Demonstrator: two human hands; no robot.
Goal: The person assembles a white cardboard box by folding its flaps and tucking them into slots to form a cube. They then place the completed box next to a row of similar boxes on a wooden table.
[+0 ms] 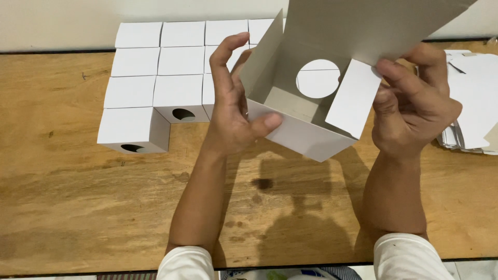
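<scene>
fingers of the left hand pinch the open white box wall; right hand grips its flap, above the wooden table. light, easily creased card, best held by its edges.

Top flap of the half-folded white carton runs off the frame's upper edge; its far wall hides behind that flap. Left hand covers the carton's near-left corner, right hand hides part of its right side, fingertips tucked behind the flap. Finished white boxes at the counter's far edge partly blocked by hand & carton. Flat blanks cut off at right. Both sleeves clipped at bottom.
</scene>
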